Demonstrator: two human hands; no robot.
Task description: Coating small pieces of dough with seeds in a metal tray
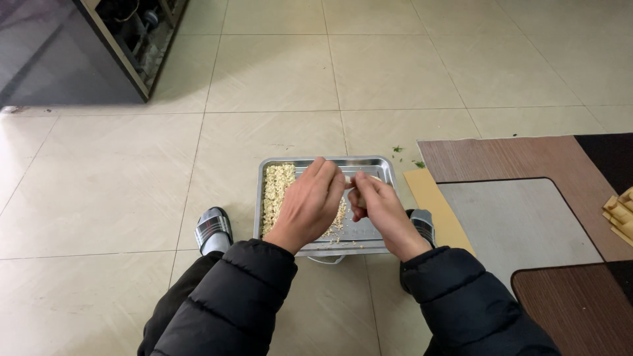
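Observation:
A rectangular metal tray (382, 163) rests in front of me above the tiled floor, holding pale crumbly bits (277, 188) piled along its left side. Both my hands hover over the tray's middle. My left hand (310, 204) and my right hand (379, 207) pinch a small pale piece (351, 182) between their fingertips, which meet just above the tray. What the piece is cannot be told. Black puffy sleeves cover both my arms.
My feet in grey striped slippers (212, 229) stand on either side of the tray. A brown and grey mat (521, 217) lies to the right, with pale sticks (621, 214) at its edge. A dark cabinet (66, 53) stands far left. Green scraps (409, 158) dot the floor.

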